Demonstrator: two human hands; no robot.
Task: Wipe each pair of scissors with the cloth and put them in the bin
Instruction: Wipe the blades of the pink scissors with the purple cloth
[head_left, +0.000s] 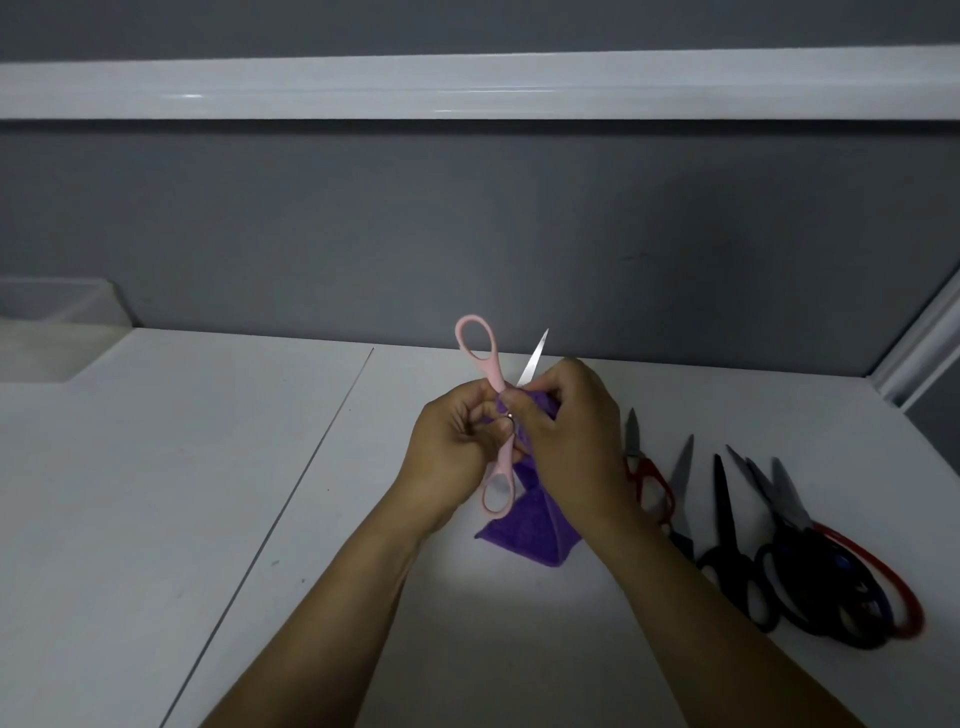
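My left hand (451, 447) grips a pair of pink-handled scissors (480, 358) near the pivot, held above the table with the blades spread apart. One blade tip points up and to the right. My right hand (569, 431) pinches a purple cloth (524, 525) around the other blade, which is hidden inside it. The cloth hangs down to the white table. A clear plastic bin (57, 332) sits at the far left against the wall.
Several more scissors lie in a row on the table to the right: a small red pair (647, 480) and black-handled ones (727, 551), with a red-handled pair (893, 587) at the end. A seam (291, 499) runs diagonally across the white table (156, 467).
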